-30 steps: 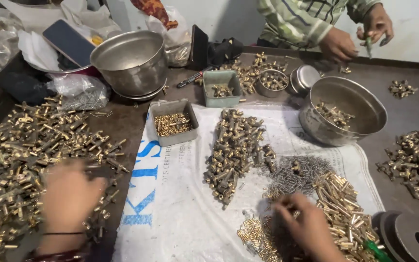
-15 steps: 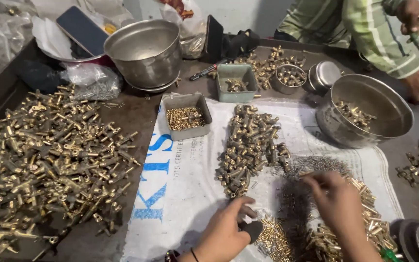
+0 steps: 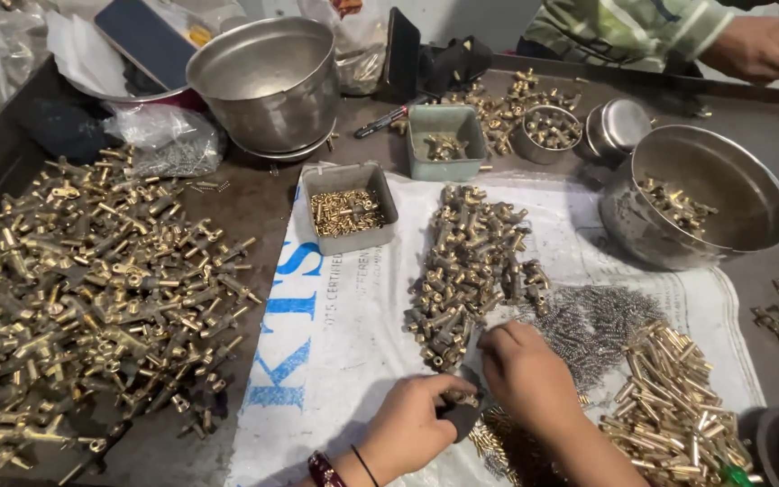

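— What is worn on the left hand?
— At its wrist, a dark red beaded bracelet and beside it a thin black thread band. No sleeve shows.
— And the right hand?
— Bare: no ring, no band, and the forearm is uncovered to the frame's edge.

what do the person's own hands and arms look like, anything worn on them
Both hands are bare, no gloves and no sleeves in view. The left hand has two bands at the wrist: a dark red beaded bracelet and a thin black thread. The right hand and its forearm show nothing worn.
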